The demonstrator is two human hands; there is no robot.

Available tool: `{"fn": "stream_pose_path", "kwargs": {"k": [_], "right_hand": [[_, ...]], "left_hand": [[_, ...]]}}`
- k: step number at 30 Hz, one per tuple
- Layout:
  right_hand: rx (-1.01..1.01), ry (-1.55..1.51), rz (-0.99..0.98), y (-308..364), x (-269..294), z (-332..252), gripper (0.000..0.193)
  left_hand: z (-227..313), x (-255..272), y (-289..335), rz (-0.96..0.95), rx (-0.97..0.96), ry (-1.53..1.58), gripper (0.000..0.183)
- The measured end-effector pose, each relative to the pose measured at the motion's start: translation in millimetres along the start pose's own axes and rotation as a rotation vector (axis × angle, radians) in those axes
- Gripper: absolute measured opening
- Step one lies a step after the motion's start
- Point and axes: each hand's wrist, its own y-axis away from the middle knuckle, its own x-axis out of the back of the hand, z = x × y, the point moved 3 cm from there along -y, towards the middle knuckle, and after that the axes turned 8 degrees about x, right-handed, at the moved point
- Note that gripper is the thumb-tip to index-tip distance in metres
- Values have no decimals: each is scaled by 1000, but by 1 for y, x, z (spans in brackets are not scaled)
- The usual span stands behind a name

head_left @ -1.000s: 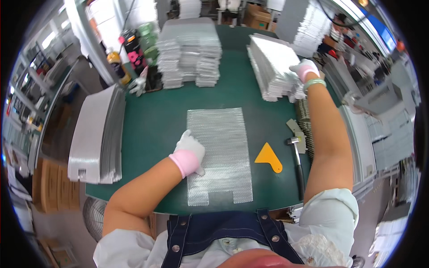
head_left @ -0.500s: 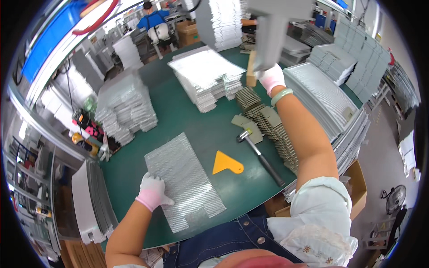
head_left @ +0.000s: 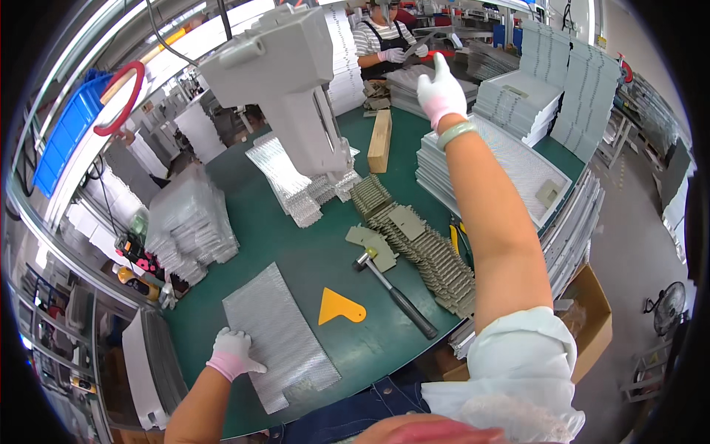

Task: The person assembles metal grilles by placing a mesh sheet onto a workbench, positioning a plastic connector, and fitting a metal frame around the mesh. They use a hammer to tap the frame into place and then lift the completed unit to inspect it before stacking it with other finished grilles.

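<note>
My left hand (head_left: pixel 235 354), in a white and pink glove, lies with fingers spread on the left edge of a silver mesh-like sheet (head_left: pixel 281 333) with a notched near end. My gloved right hand (head_left: pixel 441 92) is raised at the far right, fingers apart and holding nothing. Below it in the picture is a stack of framed mesh panels (head_left: pixel 510 159). A large grey overhead device (head_left: pixel 285 89) hangs in front of a stack of silver sheets (head_left: pixel 285 177), partly hiding it. A yellow scraper (head_left: pixel 340 306) and a hammer (head_left: pixel 396 294) lie right of the sheet.
Rows of small grey-green plates (head_left: pixel 414 240) stand right of the hammer, yellow-handled pliers (head_left: pixel 460 237) beyond them. A wooden block (head_left: pixel 379 140) sits at the back. Wrapped sheets (head_left: pixel 188 222) are piled at left. A co-worker (head_left: pixel 384 41) handles a part across the table.
My right hand has come away from the grey device, which now appears farther left. The view has shifted, bringing the co-worker and pliers into sight. My left hand stays on the sheet.
</note>
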Motion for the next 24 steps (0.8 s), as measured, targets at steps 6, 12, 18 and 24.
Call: {"fn": "stream_pose_path", "kwargs": {"k": [6, 12, 18, 24], "right_hand": [[77, 154, -363, 30, -59, 8, 64], [175, 252, -653, 67, -152, 9, 54], [212, 270, -691, 67, -204, -12, 81], [105, 551, -990, 52, -223, -10, 98]], "left_hand": [[1, -4, 3, 44, 33, 26, 88], [-4, -12, -1, 12, 45, 59, 99], [-6, -12, 0, 68, 66, 131, 96], [-7, -19, -4, 105, 74, 155, 96]]}}
